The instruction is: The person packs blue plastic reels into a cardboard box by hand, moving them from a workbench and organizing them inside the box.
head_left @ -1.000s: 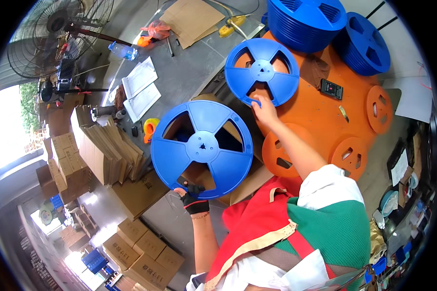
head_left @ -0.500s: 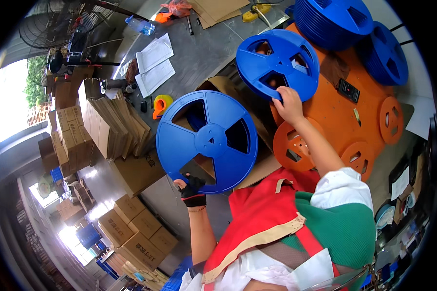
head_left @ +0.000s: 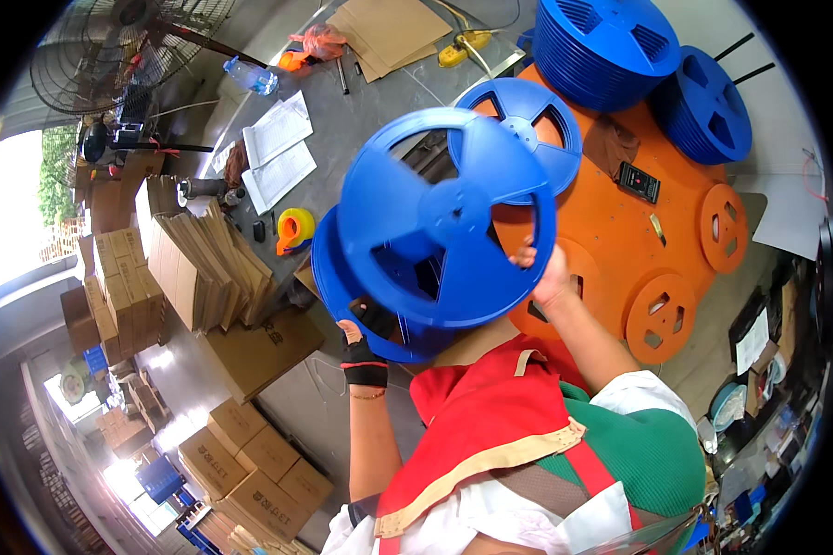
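My right hand (head_left: 548,273) is closed on the right rim of a blue plastic reel (head_left: 455,215), its fingers hooked through a cut-out. This reel is tilted and overlaps a second blue reel (head_left: 329,264) below and to its left. My left hand (head_left: 366,351), in a black fingerless glove with a red cuff, grips the lower-left rim of that second reel. The upper reel hides most of it. Behind them, one more blue reel (head_left: 557,148) lies on the orange surface (head_left: 611,222).
Tall stacks of blue reels (head_left: 611,51) stand at the far right. Orange discs with slots (head_left: 662,317) and a black handheld device (head_left: 639,182) are on the orange surface. Papers (head_left: 278,153) and a yellow-orange tape dispenser (head_left: 294,228) lie on the grey table. Cartons (head_left: 259,462) are stacked at lower left.
My right hand has lifted a blue reel off the orange surface and brought it left and nearer, over the reel in my left hand. Another reel shows where it was.
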`<state>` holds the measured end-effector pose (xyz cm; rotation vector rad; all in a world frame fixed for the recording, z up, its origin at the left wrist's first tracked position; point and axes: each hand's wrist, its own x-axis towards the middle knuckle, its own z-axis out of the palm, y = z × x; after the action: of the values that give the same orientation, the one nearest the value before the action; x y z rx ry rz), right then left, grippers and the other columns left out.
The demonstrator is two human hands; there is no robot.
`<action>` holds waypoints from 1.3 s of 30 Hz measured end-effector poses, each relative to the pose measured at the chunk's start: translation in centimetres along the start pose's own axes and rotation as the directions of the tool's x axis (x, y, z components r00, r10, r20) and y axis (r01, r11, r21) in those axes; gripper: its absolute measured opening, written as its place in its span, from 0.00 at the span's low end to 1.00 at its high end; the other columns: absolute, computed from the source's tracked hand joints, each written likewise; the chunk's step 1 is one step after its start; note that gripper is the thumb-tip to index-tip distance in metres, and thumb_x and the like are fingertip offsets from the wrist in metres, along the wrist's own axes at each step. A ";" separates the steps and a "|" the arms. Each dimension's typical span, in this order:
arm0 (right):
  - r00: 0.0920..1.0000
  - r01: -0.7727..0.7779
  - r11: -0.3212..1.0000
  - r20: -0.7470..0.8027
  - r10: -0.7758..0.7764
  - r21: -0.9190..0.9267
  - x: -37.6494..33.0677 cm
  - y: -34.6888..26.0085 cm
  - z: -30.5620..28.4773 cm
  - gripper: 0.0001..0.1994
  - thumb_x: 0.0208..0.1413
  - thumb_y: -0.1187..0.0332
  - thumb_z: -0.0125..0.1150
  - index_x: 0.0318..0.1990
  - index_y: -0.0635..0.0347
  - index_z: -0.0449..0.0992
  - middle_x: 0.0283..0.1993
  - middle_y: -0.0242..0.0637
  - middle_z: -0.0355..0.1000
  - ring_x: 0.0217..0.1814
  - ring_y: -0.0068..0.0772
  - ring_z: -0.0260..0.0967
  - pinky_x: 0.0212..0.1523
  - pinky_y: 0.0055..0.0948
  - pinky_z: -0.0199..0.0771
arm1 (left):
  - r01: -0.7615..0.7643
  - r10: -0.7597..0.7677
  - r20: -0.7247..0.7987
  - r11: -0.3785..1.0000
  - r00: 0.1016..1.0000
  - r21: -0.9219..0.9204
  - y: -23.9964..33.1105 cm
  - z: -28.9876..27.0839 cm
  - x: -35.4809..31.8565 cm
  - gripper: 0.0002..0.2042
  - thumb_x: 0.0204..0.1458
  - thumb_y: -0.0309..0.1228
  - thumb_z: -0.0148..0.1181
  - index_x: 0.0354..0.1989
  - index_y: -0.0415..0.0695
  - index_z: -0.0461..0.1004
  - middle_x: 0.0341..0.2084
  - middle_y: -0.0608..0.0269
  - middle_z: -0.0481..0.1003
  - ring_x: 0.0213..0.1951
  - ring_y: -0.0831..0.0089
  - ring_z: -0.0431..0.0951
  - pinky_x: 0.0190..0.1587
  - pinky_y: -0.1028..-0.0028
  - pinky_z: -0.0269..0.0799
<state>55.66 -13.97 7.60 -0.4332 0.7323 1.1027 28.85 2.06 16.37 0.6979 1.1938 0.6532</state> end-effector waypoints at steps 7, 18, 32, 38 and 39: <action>0.966 -0.235 0.937 -0.165 0.197 -0.258 3.7 3.6 -1.3 0.15 0.53 0.58 0.39 0.25 0.59 0.66 0.13 0.32 0.58 0.14 0.28 0.57 0.23 0.31 0.67 | 0.008 -0.008 -0.001 0.999 1.000 -0.051 1.0 0.3 -2.5 0.22 0.54 0.44 0.47 0.49 0.37 0.62 0.44 0.55 0.68 0.44 0.62 0.70 0.49 0.63 0.65; 0.816 0.201 -0.684 0.506 -0.279 -0.701 14.7 1.8 0.4 0.21 0.47 0.57 0.56 0.42 0.66 0.67 0.42 0.48 0.67 0.46 0.49 0.63 0.46 0.44 0.63 | -0.080 0.024 -0.245 0.972 0.969 -0.222 0.7 -4.7 -6.9 0.08 0.53 0.39 0.47 0.34 0.49 0.66 0.16 0.70 0.62 0.22 0.73 0.66 0.46 0.55 0.66; 0.385 0.518 -0.671 0.845 -0.371 -0.531 5.9 -2.3 3.4 0.10 0.43 0.66 0.60 0.32 0.61 0.72 0.36 0.40 0.71 0.42 0.44 0.66 0.45 0.37 0.63 | 0.159 -0.263 -0.376 0.945 0.889 -0.285 -0.4 -3.9 -7.5 0.14 0.54 0.47 0.44 0.30 0.51 0.66 0.08 0.76 0.56 0.11 0.81 0.56 0.24 0.71 0.64; 0.907 0.420 0.846 0.130 -0.400 -0.327 0.5 -4.7 3.0 0.20 0.59 0.50 0.38 0.30 0.58 0.66 0.17 0.30 0.61 0.17 0.25 0.59 0.24 0.25 0.64 | 0.227 -0.278 -0.082 0.895 0.957 -0.384 0.4 -3.1 -5.7 0.16 0.53 0.48 0.46 0.27 0.47 0.66 0.06 0.76 0.48 0.09 0.81 0.48 0.17 0.79 0.55; 0.944 0.330 0.906 0.074 -0.322 -0.263 0.3 -4.6 2.5 0.17 0.58 0.54 0.37 0.28 0.56 0.65 0.16 0.29 0.59 0.16 0.25 0.56 0.22 0.26 0.62 | 0.226 -0.269 -0.074 0.906 0.960 -0.358 0.4 -2.7 -5.4 0.17 0.52 0.49 0.46 0.29 0.47 0.66 0.11 0.73 0.54 0.15 0.78 0.54 0.21 0.77 0.58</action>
<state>60.72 -14.05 8.93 -0.7461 0.4595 0.8901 24.94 -1.44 19.34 0.2052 1.2147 0.6761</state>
